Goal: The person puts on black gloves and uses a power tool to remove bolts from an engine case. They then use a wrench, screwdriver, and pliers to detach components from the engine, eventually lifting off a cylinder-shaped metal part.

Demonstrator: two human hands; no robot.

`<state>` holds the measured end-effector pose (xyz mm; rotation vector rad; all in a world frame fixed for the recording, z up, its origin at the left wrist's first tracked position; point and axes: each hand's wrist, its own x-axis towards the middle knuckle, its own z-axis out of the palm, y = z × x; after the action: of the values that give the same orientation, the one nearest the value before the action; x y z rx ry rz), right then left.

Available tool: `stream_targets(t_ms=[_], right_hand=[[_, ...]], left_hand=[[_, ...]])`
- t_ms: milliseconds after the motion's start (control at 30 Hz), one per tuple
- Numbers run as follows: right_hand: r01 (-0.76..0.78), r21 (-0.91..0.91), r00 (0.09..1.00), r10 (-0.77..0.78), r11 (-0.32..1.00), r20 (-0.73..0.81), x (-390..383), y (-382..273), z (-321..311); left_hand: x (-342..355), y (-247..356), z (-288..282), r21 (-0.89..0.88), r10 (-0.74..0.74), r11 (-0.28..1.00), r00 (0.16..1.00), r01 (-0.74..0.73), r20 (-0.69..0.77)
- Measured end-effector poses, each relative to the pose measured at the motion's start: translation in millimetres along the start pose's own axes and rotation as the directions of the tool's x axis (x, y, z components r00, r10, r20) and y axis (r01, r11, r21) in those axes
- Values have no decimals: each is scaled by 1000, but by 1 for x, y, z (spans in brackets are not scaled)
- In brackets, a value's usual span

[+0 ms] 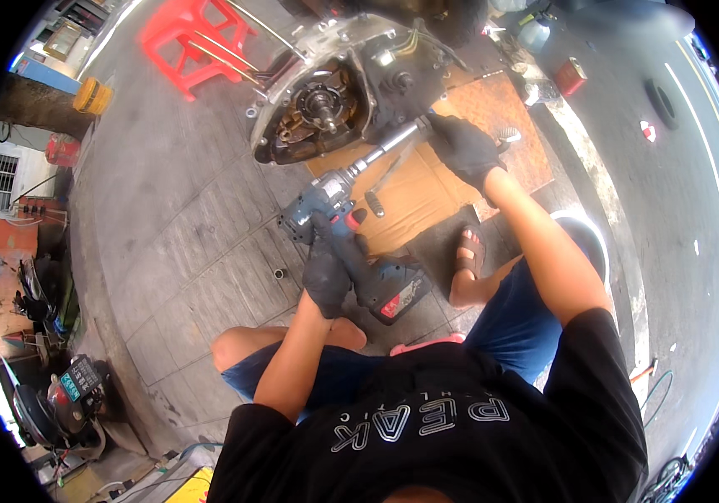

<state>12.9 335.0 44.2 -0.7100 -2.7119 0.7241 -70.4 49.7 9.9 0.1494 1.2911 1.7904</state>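
Note:
My left hand point(328, 272), in a dark work glove, is wrapped round the grip of a blue-and-black cordless impact wrench point(319, 205). Its battery point(399, 289) points toward my lap. A long silver socket extension point(389, 146) runs from the wrench's nose up to the right, against the side of a greasy engine point(397, 75). At the extension's far end is my gloved right hand point(464, 149), its fingers closed about the tip and partly hidden. Facing left, the engine's opened round housing point(318, 109) shows a shaft and bearing. A metal lever point(375, 204) hangs below the extension.
Flattened cardboard point(426, 199) lies under the engine, beside a rusty brown board point(493, 109). A small socket-like ring point(280, 274) is on the paving. Beyond are a red plastic stool point(188, 42), a red can point(571, 76) and, far left, a parked motorbike point(66, 402).

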Motion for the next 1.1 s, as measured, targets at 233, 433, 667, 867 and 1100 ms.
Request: stream_targets(t_ms=[233,433,667,867,1100], right_hand=[[-55,-13,997,55,998,49,2,2,-5],[13,39,1000,-12,999,-23,3,9,3],[-4,91,1000,5,996,-19,1,7,-1],[-28,68,1000,29,997,-5,2,7,-2],[6,40,1000,-6,999,-11,2,9,0]], left_hand=[[10,17,-12,35,-115,992,991,118,-73],[16,18,-12,33,-54,998,998,55,-27],[16,24,-9,28,-83,996,995,84,-58],[21,22,-15,-23,-120,993,991,119,-56],[19,23,-19,76,-30,997,998,34,-50]])
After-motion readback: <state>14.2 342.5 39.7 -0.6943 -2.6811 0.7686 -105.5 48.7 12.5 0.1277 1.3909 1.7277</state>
